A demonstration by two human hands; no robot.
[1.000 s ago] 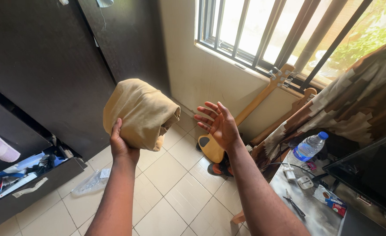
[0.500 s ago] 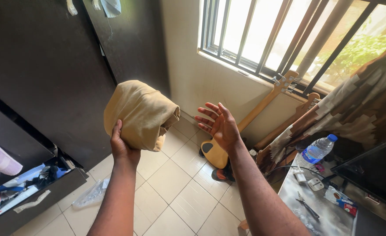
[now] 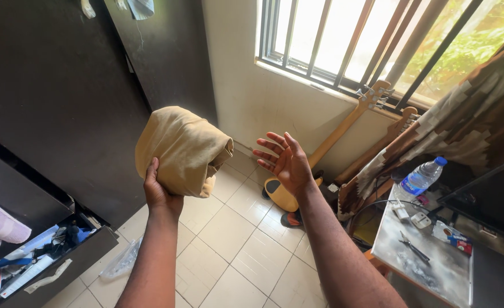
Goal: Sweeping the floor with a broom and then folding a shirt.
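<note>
Since the earlier frames my view has drifted slightly, so the small grey table (image 3: 429, 256) and its clear plastic water bottle with a blue cap (image 3: 422, 177) now sit further right of my right hand (image 3: 286, 162); the hands themselves have kept their poses. My left hand (image 3: 158, 191) is raised and grasps, from below, the rolled bundle of tan cloth (image 3: 180, 149), fingers curled under its lower edge and thumb up its near side. The bundle rests above this hand, held in the air over the pale tiled floor (image 3: 229, 239). My right hand is released, palm up and fingers spread, holding nothing, just to the right of the bundle and apart from it. Beyond the right hand a yellow-bodied wooden guitar (image 3: 320, 154) leans against the wall under the barred window (image 3: 355, 40). To the left of the left hand stands a dark wardrobe (image 3: 63, 85), and below it an open drawer (image 3: 41, 262) of mixed items.
</note>
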